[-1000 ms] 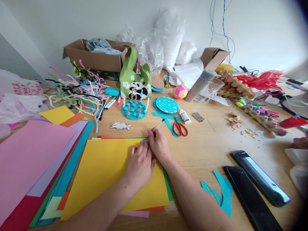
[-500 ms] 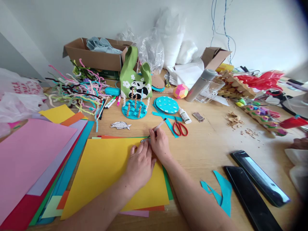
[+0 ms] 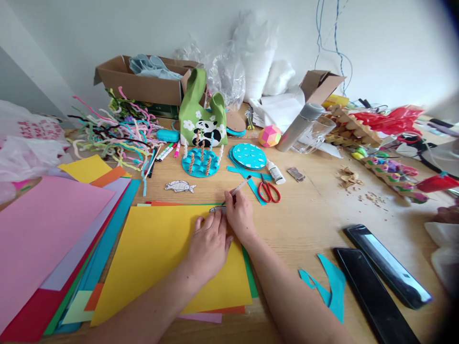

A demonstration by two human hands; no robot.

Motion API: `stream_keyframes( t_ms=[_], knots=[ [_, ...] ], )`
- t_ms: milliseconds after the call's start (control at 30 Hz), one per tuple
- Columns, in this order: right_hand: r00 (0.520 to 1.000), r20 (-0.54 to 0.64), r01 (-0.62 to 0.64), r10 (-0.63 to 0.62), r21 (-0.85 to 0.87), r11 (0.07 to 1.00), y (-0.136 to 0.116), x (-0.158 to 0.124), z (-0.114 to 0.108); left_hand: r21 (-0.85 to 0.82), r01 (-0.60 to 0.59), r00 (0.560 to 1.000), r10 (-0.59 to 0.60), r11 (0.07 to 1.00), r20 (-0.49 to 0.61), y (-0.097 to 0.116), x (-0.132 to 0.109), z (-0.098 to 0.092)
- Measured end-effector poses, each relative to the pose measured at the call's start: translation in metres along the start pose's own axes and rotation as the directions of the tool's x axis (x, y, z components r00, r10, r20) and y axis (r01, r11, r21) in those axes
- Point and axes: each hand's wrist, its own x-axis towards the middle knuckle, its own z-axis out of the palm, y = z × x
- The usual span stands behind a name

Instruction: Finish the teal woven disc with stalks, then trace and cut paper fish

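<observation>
My left hand (image 3: 209,246) lies flat on a yellow sheet of paper (image 3: 158,258), its fingertips pressing a small grey paper cut-out (image 3: 216,209) at the sheet's top edge. My right hand (image 3: 239,215) is closed around a pen (image 3: 237,188), whose tip touches the cut-out. Both hands are side by side near the middle of the wooden table (image 3: 315,210).
Coloured paper sheets (image 3: 46,234) fan out on the left. Beyond the hands lie a paper fish (image 3: 180,186), red scissors (image 3: 268,190), a glue bottle (image 3: 275,172), blue woven discs (image 3: 247,156) and a panda bag (image 3: 202,117). Two dark phones (image 3: 380,282) and blue scraps (image 3: 330,286) lie right.
Almost nothing has moved; the pen in my right hand has shifted slightly along the cut-out while my left hand stays put.
</observation>
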Motion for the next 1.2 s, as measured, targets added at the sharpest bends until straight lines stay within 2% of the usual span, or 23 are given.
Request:
stream_keyframes(
  t_ms=[500, 1200],
  knots=[
    [0.999, -0.033, -0.007, 0.006, -0.032, 0.999, 0.0028, 0.0006, -0.0005, 0.022, 0.005, 1.0, -0.005, 1.0, 0.012, 0.0006, 0.0007, -0.0003],
    [0.999, -0.016, -0.05, 0.05, 0.007, 0.999, 0.0042, 0.0015, -0.0025, 0.04, 0.007, 1.0, -0.008, 0.999, 0.024, 0.0007, 0.0014, -0.0018]
  ],
)
